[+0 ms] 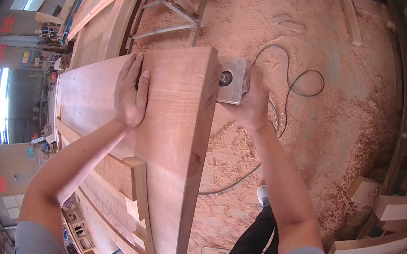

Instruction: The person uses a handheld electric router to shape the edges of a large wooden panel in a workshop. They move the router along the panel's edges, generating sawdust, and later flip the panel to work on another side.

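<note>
The person's left hand [131, 92] lies flat, palm down, on a broad reddish-brown wooden slab [170, 116], the fingers extended and close together, the thumb a little apart; it presses on the surface without grasping anything. The right hand [255, 103] is closed around a handheld power tool with a clear, square plastic base plate and a dark round centre [231, 91], though most of its fingers are hidden behind the tool, so how tightly they wrap cannot be told. The tool is held at the slab's long right edge, near its far corner, with the plate facing that edge; whether the two touch is unclear. The slab stretches from the far corner back toward the person, left of the legs. On its nearer part, below the left forearm, lies a pale brown wooden piece with a raised strip [138, 180]. A thin black cable [286, 103] loops over the brown, shavings-strewn floor [330, 143] to the right of the slab. Beyond the far corner stands a grey metal frame [202, 8], and curved, light-coloured timber pieces [405, 209] are stacked along the right side.
</note>
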A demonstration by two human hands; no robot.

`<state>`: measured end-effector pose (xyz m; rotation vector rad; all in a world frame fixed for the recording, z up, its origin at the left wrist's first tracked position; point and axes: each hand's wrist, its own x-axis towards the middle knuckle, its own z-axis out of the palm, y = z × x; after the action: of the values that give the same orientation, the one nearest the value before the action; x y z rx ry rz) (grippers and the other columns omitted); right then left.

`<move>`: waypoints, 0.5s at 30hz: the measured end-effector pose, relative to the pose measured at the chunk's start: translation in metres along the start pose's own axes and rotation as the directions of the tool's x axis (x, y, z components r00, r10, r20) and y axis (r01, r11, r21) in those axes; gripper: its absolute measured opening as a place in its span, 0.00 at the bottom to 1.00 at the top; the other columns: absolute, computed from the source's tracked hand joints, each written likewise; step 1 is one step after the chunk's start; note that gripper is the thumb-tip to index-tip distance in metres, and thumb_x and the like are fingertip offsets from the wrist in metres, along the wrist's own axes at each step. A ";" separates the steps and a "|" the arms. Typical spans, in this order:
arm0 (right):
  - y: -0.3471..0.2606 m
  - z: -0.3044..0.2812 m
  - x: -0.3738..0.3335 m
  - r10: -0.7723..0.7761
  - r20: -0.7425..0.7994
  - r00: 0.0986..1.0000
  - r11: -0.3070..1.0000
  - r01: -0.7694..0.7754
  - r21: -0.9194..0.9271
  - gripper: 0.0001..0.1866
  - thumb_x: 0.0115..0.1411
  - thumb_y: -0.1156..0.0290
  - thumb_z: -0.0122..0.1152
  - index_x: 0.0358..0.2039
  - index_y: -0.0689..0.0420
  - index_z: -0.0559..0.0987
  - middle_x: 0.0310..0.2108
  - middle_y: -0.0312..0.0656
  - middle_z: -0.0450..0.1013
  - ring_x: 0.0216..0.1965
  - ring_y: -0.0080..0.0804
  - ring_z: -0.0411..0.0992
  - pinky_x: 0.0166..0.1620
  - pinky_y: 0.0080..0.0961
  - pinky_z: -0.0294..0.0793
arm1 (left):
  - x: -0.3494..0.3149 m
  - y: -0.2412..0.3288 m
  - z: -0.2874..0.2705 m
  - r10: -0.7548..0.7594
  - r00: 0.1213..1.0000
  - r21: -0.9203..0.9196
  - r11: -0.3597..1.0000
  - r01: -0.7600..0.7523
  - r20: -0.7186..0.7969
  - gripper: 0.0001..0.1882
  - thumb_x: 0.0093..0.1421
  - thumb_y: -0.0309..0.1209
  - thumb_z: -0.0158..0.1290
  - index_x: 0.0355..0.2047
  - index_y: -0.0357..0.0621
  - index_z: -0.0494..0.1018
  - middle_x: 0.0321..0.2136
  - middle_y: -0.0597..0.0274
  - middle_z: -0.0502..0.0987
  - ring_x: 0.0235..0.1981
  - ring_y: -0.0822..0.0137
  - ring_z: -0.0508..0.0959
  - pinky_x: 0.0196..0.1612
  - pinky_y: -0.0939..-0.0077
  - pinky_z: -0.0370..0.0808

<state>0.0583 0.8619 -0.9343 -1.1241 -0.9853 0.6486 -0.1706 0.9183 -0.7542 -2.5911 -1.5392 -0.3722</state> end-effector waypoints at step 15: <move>0.019 -0.007 0.023 0.016 -0.022 1.000 0.997 -0.018 -0.069 0.37 0.38 0.73 0.87 0.51 0.58 0.77 0.41 0.41 0.81 0.42 0.28 0.80 0.46 0.27 0.80 | -0.001 -0.002 0.011 -0.004 1.000 -0.019 1.000 0.004 0.017 0.27 0.75 0.40 0.43 0.66 0.31 0.67 0.67 0.35 0.66 0.69 0.41 0.65 0.72 0.56 0.59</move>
<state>0.0760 0.8847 -0.9454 -1.1992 -0.9870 0.6185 -0.1711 0.9209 -0.7654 -2.6122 -1.5536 -0.3683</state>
